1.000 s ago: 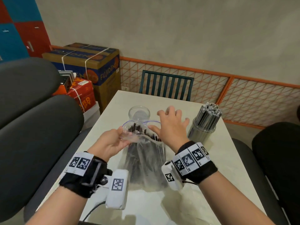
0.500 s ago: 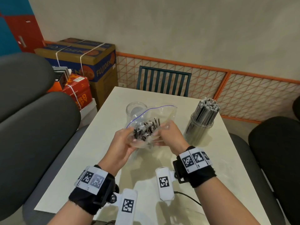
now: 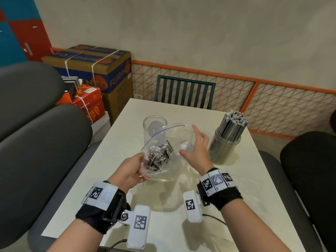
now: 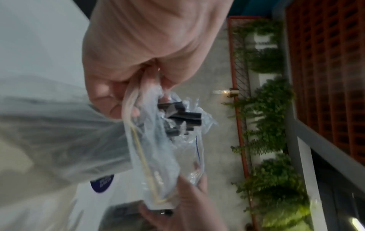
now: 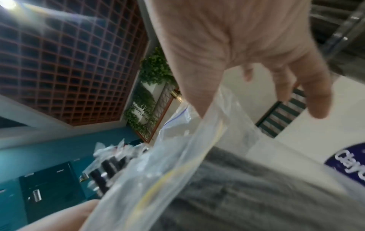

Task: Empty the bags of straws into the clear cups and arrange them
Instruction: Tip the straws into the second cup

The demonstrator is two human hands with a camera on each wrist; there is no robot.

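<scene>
1. Since half a second ago the right hand [image 3: 197, 149] has let go of the bag's mouth and spread its fingers; before, both hands pinched the bag together.
2. At the far left stand dark padded chair backs [image 3: 36, 142] and stacked cardboard boxes [image 3: 101, 70].
3. The left hand [image 3: 130, 172] grasps the clear zip bag [image 3: 169, 157] from its left side, fingers curled around the plastic and the bundle inside, holding it above the white table [image 3: 109, 160].
4. The wrapped dark straws [image 3: 159, 157] sit bunched in the bag's left part, their ends pointing up toward the camera.
5. Behind the bag, an empty clear cup [image 3: 154, 128] stands upright on the table.
6. The right hand is released, its fingers straight and fanned, with the thumb and palm just against the bag's right side; in the right wrist view the plastic lies along the thumb.
7. To the right, a second clear cup [image 3: 224, 150] stands packed with upright straws [image 3: 233, 125].
</scene>
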